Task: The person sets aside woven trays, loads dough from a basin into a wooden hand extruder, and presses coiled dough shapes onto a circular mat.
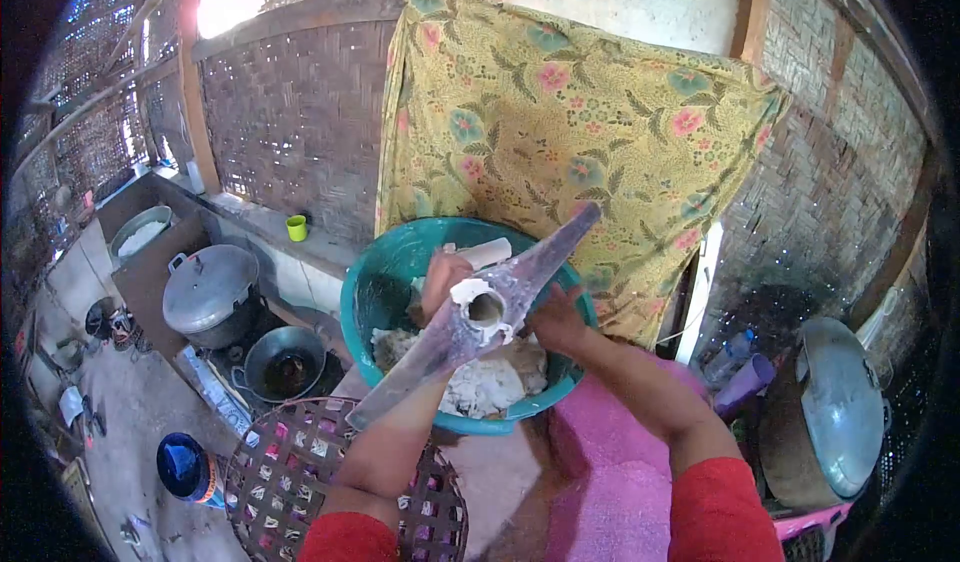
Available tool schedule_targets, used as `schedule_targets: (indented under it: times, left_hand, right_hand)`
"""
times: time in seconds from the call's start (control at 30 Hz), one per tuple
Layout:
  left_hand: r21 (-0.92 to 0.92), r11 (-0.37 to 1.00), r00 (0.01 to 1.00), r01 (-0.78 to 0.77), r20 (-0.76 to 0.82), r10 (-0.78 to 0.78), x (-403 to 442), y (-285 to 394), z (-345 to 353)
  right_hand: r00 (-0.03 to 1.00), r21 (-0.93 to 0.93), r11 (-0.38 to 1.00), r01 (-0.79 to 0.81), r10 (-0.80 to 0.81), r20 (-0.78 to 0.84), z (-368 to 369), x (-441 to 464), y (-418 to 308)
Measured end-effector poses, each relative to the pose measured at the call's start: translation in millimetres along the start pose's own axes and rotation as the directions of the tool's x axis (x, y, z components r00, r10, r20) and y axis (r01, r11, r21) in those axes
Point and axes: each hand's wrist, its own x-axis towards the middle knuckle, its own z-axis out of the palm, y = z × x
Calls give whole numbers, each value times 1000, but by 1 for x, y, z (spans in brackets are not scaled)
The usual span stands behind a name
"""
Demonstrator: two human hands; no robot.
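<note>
one flowered cloth (555,127) hangs by a woven wall (300,122); one holed bar (517,280) crosses one teal basin (388,259); left hand (439,280), right hand (558,320): fingers' grip i cannot tell.

Pale surface (485,472): teal basin (393,259) (underside hidden). Ledge (255,217): lime-green cup (296,228). Floor (150,412): blue bucket (186,465).

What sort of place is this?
Probably a simple kitchen or small food workshop: there's a lidded pot, a wok and a basin, with a woven wall behind.
</note>
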Motion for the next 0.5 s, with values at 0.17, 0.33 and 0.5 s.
schedule_targets:
  times: [0.17, 0.33, 0.5]
  left_hand:
    - [86, 978, 979, -192, 88, 184, 15, 26, -5]
    - [75, 997, 996, -20, 83, 14, 3, 0, -1]
    - [227, 932, 943, -283, 242, 228, 3, -2, -13]
  right_hand:
    - [927, 298, 954, 12, -123, 355, 26, 12, 2]
    - [996, 227, 973, -37, 18, 85, 18, -8, -6]
    - [970, 320, 942, -102, 23, 242, -8, -23, 13]
